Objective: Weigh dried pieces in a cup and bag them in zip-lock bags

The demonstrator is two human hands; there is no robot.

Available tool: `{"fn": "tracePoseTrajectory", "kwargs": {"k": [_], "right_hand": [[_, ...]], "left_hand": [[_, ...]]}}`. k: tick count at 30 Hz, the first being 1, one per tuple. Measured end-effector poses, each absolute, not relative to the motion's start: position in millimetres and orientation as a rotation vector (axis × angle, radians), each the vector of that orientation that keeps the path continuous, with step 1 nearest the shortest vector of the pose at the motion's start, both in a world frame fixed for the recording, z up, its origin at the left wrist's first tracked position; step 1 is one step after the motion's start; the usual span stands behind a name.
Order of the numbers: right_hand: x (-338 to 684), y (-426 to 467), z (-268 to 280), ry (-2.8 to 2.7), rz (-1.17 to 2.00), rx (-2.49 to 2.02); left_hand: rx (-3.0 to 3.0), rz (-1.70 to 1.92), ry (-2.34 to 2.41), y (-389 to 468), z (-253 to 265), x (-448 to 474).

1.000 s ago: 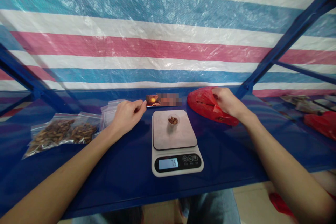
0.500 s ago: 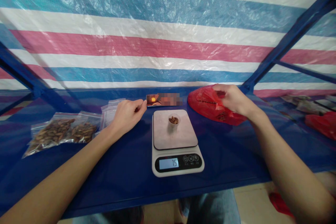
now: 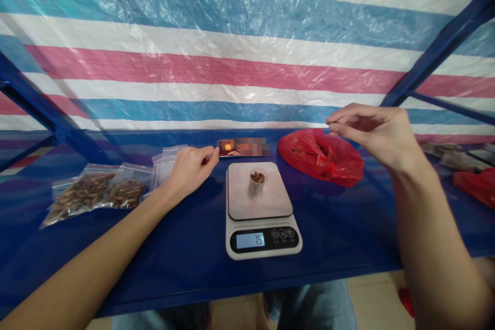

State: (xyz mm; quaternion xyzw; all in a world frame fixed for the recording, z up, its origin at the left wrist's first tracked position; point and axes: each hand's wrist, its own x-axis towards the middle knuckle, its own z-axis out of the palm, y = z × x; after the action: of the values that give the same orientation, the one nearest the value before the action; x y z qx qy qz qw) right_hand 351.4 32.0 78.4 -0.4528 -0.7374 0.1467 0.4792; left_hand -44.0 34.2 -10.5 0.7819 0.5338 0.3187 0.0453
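Note:
Above the right end of a crumpled red plastic bag (image 3: 342, 162), my right hand (image 3: 381, 134) pinches a small brown piece (image 3: 329, 122) between thumb and fingertips. My left hand (image 3: 193, 167) rests on the blue table, its fingers curled closed beside the left edge of a flat phone-like screen (image 3: 229, 147). Whether those fingers grip anything is hidden. Between the hands stands a white kitchen scale (image 3: 235, 250) that reads 7.5. On its plate sits a small clear cup (image 3: 257, 184) holding several dried brown pieces (image 3: 257, 177).
Zip bags of brown pieces (image 3: 83, 193) lie at the left, with clear zip bags (image 3: 160, 165) partly behind my left hand. A striped tarp (image 3: 216, 72) hangs behind the table. Blue metal bars (image 3: 435, 56) frame both sides. Another red bag (image 3: 477, 185) lies far right.
My right hand has come up out of the red bag with a small brown piece in its fingertips. The left hand stays in place, and the scale still reads 7.5.

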Motion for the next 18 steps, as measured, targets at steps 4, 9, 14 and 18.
{"fn": "tracePoseTrajectory", "kwargs": {"k": [4,9,14,18], "right_hand": [[294.1,16.6,85.5,-2.093,0.441,-0.936],[238.6,11.0,84.4,-2.523,0.520,-0.618],[229.7,15.5,74.2,-2.590,0.540,-0.654],[231.9,14.4,69.5,-2.608,0.603,-0.679]], "left_hand": [[2.393,0.968,1.635,34.3,-10.8,-44.4],[2.385,0.976,1.625,34.8,-11.1,-45.1],[2.403,0.973,1.616,34.4,-11.9,-46.3],[2.417,0.964,1.608,34.3,-12.3,-46.2]]}}
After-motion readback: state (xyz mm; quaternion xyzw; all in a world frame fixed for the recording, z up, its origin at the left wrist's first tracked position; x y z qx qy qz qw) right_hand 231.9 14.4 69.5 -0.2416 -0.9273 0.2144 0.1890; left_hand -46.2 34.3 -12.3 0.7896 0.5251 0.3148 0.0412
